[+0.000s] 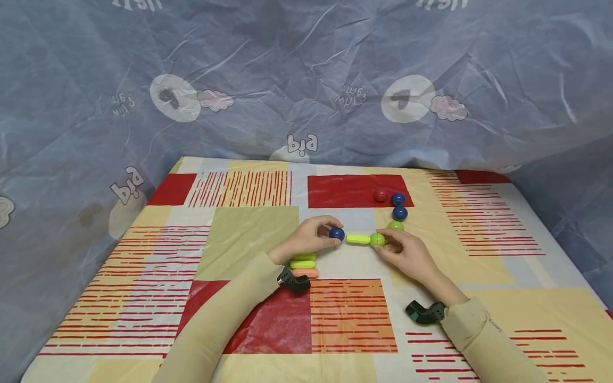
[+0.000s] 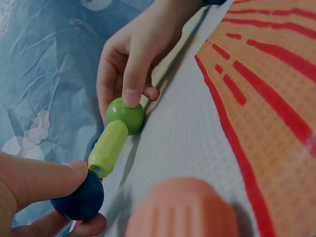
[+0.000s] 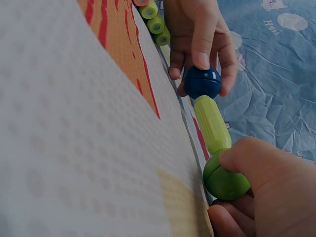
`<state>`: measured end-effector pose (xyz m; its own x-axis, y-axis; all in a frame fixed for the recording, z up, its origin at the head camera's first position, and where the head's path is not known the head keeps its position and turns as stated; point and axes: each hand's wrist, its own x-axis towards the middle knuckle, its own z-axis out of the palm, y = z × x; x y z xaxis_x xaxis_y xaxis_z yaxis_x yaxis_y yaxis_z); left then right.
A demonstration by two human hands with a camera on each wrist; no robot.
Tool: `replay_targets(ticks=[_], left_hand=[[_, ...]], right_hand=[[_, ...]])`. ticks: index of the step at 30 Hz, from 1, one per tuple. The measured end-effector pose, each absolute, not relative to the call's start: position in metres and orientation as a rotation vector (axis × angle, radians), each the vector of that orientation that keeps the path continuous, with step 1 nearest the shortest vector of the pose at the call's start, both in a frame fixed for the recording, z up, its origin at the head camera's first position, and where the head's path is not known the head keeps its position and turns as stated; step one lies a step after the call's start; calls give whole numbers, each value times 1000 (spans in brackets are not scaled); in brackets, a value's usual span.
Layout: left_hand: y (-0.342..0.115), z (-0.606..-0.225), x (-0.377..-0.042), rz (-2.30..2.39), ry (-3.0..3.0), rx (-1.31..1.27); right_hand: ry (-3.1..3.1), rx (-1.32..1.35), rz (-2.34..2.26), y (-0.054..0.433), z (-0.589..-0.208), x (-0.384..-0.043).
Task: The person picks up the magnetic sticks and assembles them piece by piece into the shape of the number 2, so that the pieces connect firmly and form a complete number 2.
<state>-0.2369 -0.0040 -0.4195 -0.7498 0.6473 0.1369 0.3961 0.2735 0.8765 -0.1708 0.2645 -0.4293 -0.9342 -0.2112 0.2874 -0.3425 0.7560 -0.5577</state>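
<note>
My left hand pinches a dark blue ball between thumb and fingers. My right hand holds a green ball the same way. From the green ball a ribbed yellow-green toy rod points left, its end against the ball. The rod's free end, with a small round disc in it, faces the blue ball; the head view shows a narrow gap between them. In the right wrist view the blue ball and the rod line up closely, above the green ball.
Beside my left wrist lie several yellow-green rods and an orange rod, partly hidden by that hand. Beyond my right hand are another green ball, two blue balls and a red ball. A patterned cloth covers the table.
</note>
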Motion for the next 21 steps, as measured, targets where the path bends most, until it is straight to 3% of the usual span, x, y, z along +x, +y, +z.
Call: replay_targets(ticks=[21], left_hand=[[3,-424,-231,1210,2581,1164]], right_hand=[[-2749,453,902,265,-430,-171]])
